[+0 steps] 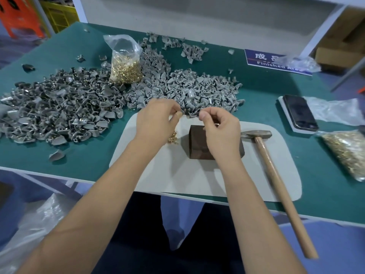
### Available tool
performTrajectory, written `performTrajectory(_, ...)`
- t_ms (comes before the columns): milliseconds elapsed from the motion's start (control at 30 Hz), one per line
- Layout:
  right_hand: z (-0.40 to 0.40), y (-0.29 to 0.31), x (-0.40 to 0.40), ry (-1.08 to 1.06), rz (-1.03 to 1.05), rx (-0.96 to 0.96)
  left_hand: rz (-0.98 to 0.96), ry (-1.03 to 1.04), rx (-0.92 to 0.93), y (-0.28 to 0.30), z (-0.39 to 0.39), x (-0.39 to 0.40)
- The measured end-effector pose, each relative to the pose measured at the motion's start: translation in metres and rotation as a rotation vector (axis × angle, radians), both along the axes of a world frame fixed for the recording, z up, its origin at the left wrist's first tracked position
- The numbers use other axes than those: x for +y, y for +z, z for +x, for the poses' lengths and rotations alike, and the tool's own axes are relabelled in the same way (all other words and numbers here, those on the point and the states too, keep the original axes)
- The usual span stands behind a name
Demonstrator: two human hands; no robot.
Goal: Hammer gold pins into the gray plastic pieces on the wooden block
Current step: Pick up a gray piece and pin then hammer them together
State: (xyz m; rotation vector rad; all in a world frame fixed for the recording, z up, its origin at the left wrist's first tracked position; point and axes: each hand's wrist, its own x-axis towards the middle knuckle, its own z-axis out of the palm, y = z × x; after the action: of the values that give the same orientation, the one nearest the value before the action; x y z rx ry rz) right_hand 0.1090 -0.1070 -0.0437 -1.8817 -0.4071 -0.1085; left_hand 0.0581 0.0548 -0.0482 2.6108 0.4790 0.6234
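Gold pin: pinched by left hand beyond wooden block; right hand pinches gray piece. Seat pin straight before taking hammer right of block.

This is a small-parts assembly station in a factory or workshop. A table covered in green matting carries bulk heaps of gray plastic pieces, far too many for a home. Clear bags of gold pins stand among the heaps, with another bag at the right edge. A blue sign at the far right reads "Finished Area" under Chinese characters, marking an output zone. A hammer lies on a white work mat beside a wooden block. Cardboard boxes sit on the floor at the far right, and orange and yellow storage frames at the far left.
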Motion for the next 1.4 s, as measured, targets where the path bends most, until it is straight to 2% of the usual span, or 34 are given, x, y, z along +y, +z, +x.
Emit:
performTrajectory(67,0.0,-0.001,-0.001,-0.007,-0.022,-0.006,0.09,0.029,0.073,-0.004,0.01,0.005)
performTrajectory(200,-0.001,-0.002,-0.002,-0.016,-0.045,-0.016,0.104,0.042,0.162,-0.009,0.02,0.004)
performTrajectory(433,-0.001,0.0,-0.003,-0.007,-0.009,0.038,0.09,0.066,0.13,-0.012,0.02,-0.003)
performTrajectory(667,-0.001,0.0,-0.004,-0.007,-0.043,-0.002,0.172,0.116,0.195,-0.003,0.032,-0.013)
performTrajectory(767,-0.001,-0.001,-0.003,-0.008,-0.027,0.013,0.115,0.076,0.139,0.003,0.022,-0.013)
performTrajectory(900,0.003,0.0,-0.003,-0.045,0.019,0.07,-0.147,-0.117,0.03,0.014,0.001,-0.023)
performTrajectory(1033,0.009,0.01,-0.01,-0.07,0.227,0.225,-0.215,-0.23,0.027,0.018,-0.011,-0.037)
performTrajectory(1133,0.007,0.012,-0.034,-0.067,-0.005,0.068,-0.21,-0.278,0.062,0.021,-0.013,-0.049)
performTrajectory(1300,0.001,0.011,-0.059,0.094,-0.39,-0.212,-0.086,-0.258,0.089,0.024,-0.02,-0.059)
performTrajectory(1400,-0.004,0.009,-0.07,0.125,-0.415,-0.278,-0.038,-0.227,0.041,0.018,-0.024,-0.059)
